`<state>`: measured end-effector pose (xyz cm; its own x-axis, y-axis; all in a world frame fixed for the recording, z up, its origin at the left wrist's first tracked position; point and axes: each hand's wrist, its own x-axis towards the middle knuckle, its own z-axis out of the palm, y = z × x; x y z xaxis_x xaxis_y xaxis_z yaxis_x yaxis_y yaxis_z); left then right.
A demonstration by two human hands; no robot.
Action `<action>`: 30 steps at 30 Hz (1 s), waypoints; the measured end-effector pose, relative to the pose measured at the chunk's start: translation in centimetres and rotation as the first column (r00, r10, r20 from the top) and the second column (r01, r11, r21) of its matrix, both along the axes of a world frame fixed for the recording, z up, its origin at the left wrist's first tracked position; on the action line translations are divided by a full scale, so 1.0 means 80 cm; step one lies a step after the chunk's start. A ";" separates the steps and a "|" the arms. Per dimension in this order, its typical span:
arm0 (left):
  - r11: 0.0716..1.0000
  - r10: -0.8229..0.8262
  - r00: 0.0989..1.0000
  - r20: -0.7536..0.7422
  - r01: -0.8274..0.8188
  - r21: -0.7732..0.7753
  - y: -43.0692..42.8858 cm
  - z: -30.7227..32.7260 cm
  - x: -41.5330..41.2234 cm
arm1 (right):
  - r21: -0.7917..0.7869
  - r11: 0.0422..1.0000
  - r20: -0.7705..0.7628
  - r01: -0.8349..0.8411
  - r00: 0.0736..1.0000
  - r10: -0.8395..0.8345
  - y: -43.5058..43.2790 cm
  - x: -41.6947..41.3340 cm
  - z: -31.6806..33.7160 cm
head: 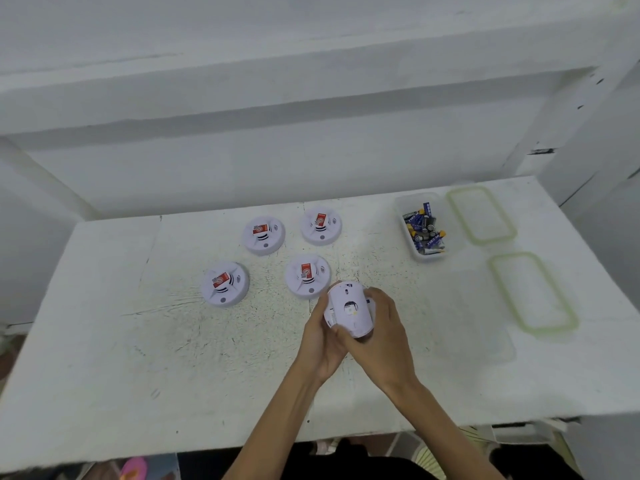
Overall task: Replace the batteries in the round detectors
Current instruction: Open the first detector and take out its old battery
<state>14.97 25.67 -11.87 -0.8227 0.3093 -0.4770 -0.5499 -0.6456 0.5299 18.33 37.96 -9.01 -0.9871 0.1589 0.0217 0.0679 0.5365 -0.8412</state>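
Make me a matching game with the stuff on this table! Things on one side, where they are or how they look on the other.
Things
1. turned-over detector
2. clear box
3. far green-rimmed lid
4. front-left detector

Places and states
A. holds batteries
B. lies flat, right of the clear box
C. red sticker up, on the table
D. gripped by left hand and right hand

Pairs: 1-D, 2-A, 3-B, 4-C

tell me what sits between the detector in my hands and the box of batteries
Nothing: in the head view only bare white table lies between the held detector and the battery box.
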 end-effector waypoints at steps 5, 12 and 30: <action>0.998 0.010 0.995 0.097 -0.004 -0.063 0.002 -0.005 -0.003 | -0.061 0.998 0.023 0.032 0.999 -0.030 0.000 0.001 0.000; 0.997 -0.007 0.995 0.097 0.015 -0.080 0.003 -0.001 0.000 | -0.046 0.999 0.024 0.010 1.000 -0.009 0.004 -0.001 -0.007; 1.000 0.000 0.996 0.088 -0.001 0.016 -0.021 0.001 0.014 | -0.261 0.940 0.122 0.219 0.974 -0.193 0.016 -0.007 0.012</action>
<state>16.10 23.96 -11.81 -0.7777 0.3172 -0.5428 -0.5938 -0.6541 0.4686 17.77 39.27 -8.02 -0.9277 0.3458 -0.1406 0.2373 0.2556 -0.9372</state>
